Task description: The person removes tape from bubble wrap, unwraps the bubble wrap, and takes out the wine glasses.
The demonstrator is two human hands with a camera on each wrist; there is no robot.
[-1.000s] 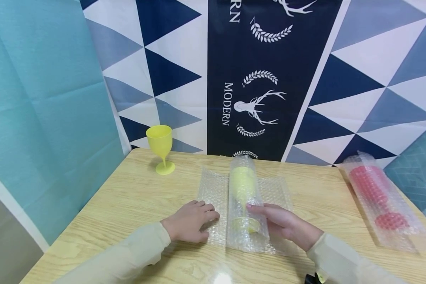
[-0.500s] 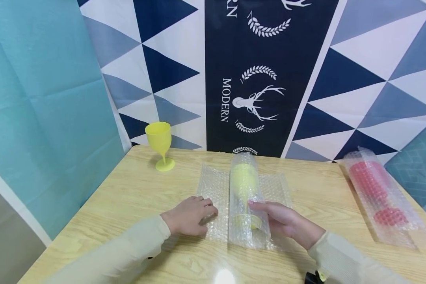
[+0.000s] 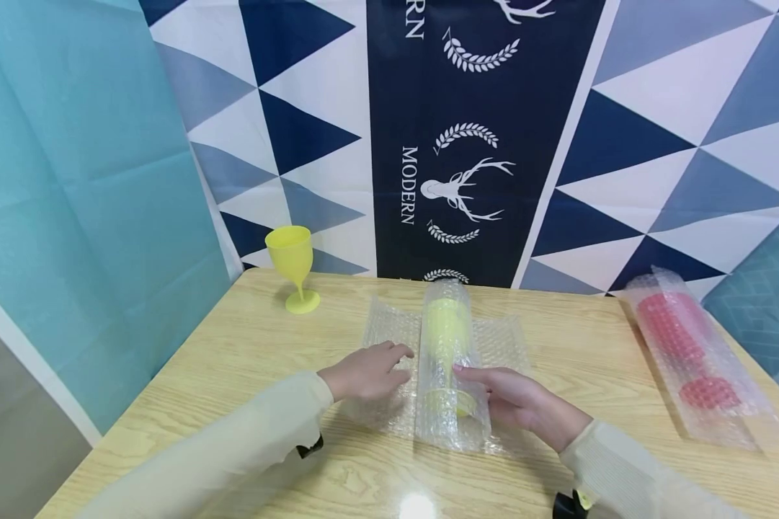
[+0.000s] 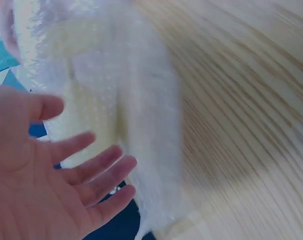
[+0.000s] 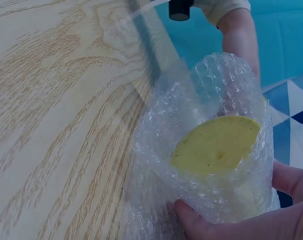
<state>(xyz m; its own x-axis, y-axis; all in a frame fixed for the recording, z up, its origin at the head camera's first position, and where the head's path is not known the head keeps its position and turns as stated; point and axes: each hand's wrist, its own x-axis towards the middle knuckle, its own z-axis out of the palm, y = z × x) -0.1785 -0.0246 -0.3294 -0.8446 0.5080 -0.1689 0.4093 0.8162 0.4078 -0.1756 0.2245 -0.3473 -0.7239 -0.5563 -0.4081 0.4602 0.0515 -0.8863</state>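
In the head view a yellow plastic goblet (image 3: 446, 328) lies on its side, rolled in bubble wrap (image 3: 389, 324), with its foot toward me. Loose flaps of the wrap spread on both sides. My right hand (image 3: 528, 400) grips the bundle from the right near the stem, thumb on top. The right wrist view shows the yellow foot (image 5: 216, 145) inside the open end of the wrap. My left hand (image 3: 366, 371) is over the left flap, holding nothing. Its fingers (image 4: 104, 165) are spread and loosely straight in the left wrist view, beside the raised, blurred flap (image 4: 154, 125).
An unwrapped yellow goblet (image 3: 290, 256) stands upright at the back left of the wooden table (image 3: 259, 353). Toward the right edge lies a red goblet (image 3: 671, 324) in bubble wrap. Patterned cloth (image 3: 454, 108) hangs behind the table, and a teal cloth (image 3: 97, 180) on the left.
My left hand has lifted from beside the flap and moved right and away from me, closer to the bundle. The right hand keeps its grip in the same place.
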